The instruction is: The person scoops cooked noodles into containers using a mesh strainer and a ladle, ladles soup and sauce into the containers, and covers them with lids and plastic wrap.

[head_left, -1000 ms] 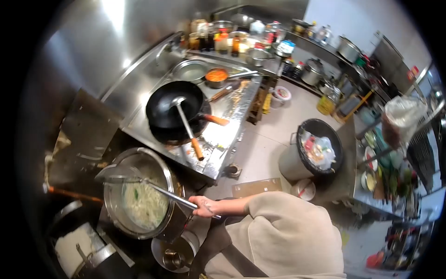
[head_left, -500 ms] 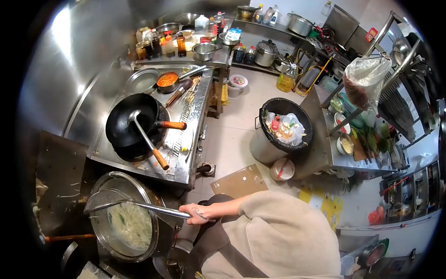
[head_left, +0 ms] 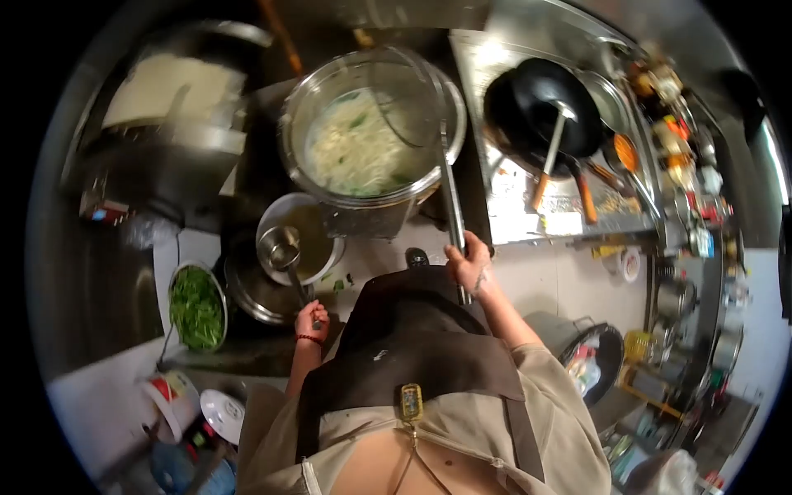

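Note:
My right hand (head_left: pixel 468 260) is closed round the metal handle of a long-handled strainer (head_left: pixel 446 181). Its round head overlaps the right side of a large steel pot (head_left: pixel 289 140), where pale strands and green pieces (head_left: pixel 359 136) lie in cloudy liquid. In my left hand (head_left: pixel 311 320) is the handle of a steel ladle (head_left: pixel 280 247). The ladle's bowl is over a smaller white-rimmed pot (head_left: pixel 338 256) of brownish liquid, below and left of the large one.
A black wok (head_left: pixel 561 91) with another ladle (head_left: pixel 554 148) in it sits on the stove at right. Chopped greens (head_left: pixel 196 309) fill a bowl at left. A lined bin (head_left: pixel 598 355) stands on the floor, and bottles (head_left: pixel 676 157) line the far right.
The view has swung round toward the large pot. My left hand with the ladle has come into view. My right hand still grips the strainer over the pot.

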Demonstrator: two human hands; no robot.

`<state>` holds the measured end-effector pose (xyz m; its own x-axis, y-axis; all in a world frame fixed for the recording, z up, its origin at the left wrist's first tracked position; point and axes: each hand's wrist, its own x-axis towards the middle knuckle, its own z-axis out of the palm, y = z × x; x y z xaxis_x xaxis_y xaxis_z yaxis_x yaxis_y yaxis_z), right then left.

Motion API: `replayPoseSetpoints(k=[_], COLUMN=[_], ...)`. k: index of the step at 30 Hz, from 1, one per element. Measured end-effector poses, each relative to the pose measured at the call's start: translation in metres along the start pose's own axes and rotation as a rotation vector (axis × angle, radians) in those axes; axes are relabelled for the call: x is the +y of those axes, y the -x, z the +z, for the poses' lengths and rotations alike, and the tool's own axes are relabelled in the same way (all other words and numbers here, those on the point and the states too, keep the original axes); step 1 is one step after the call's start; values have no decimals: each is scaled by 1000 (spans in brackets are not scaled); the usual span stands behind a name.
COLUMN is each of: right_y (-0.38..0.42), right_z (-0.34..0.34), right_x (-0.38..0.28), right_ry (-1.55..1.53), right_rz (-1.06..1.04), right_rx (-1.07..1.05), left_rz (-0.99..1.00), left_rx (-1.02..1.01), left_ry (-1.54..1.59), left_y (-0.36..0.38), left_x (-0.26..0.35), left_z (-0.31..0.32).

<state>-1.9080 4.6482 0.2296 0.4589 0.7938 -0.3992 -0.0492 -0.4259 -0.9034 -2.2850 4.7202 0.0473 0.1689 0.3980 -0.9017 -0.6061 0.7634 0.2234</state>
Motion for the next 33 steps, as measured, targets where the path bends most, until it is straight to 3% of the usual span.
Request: replayPoseSetpoints(k=[2,5,10,11,12,14,15,18,19,20,22,23,26,27,28,30,33], right_y=[-15,-48,-122,-130,-142,-172,-169,-202,-201,-198,-174,-160,-169,-180,-185,-195,-163], right_z=[4,5,34,40,53,69,82,80,67,48,38,50,85,85,85,66,36], right_x=[-12,-18,-20,-26,-22,6,-9,7,7,12,6,2,7,5,-3,21,23], right_ry=[-55,33,8,76,-12,-232,-506,-954,-928,-1102,-860,-686,-738,-942,-1142,-1336,-1446], right_rz=[32,85,249,284,345,384,521,774,717,748,781,699,720,809,897,925,947], right_rx=[30,-31,-21,-123,-98,-272,-235,-281,-325,-454,-444,-358,-390,-520,-464,-642,-707], left_rz=[78,101,348,383,417,447,461,498,529,517,498,514,535,527,518,543,542], left_rx=[29,-128,-34,-51,-66,8,46,89,10,25,55,31,-34,-39,-42,-67,-141], left_ry=[4,-17,-233,-294,-356,-415,-447,-644,-594,-631,-706,-733,-774,-753,-732,-783,-760], left_y=[21,30,71,81,91,117,130,169,178,186,197,200,199,201,202,204,199], left_x=[-10,-23,-50,-56,-62,-72,-72,-65,-63,-59,-53,-49,-39,-34,-29,-22,-14], left_z=[3,-20,-30,-38,-46,-49,-45,-29,-25,-19,-8,-4,24,38,51,70,79])
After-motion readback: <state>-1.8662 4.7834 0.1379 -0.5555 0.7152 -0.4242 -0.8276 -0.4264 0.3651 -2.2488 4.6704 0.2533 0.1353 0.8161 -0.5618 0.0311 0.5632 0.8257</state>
